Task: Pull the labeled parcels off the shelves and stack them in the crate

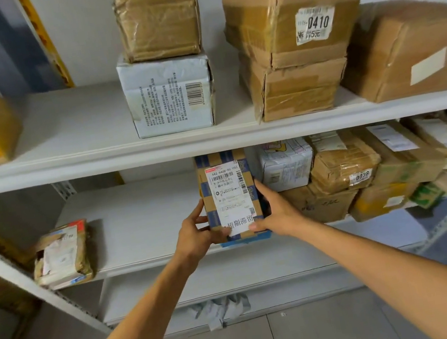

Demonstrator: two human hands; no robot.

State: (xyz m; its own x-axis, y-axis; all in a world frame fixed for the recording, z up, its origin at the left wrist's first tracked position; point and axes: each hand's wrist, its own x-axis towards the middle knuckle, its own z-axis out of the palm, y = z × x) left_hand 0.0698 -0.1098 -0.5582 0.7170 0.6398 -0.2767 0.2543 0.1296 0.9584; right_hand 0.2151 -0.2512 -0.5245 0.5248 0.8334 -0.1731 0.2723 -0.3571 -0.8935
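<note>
A brown and blue parcel (231, 194) with a white shipping label on top sits at the front of the middle shelf (138, 231). My left hand (196, 234) grips its left side, thumb on the label's lower edge. My right hand (275, 211) grips its right side, thumb also on the label. Other labeled parcels remain: a box marked 0410 (289, 19) on the upper shelf (81, 160) and a taped one marked 0038 (343, 167) to the right on the middle shelf. No crate is in view.
The upper shelf holds a taped brown parcel on a white printed box (168, 95), plus brown boxes at both ends. A small battered parcel (62, 255) lies left on the middle shelf. Several parcels crowd its right end. Crumpled paper (219, 309) lies on the floor under the lowest shelf.
</note>
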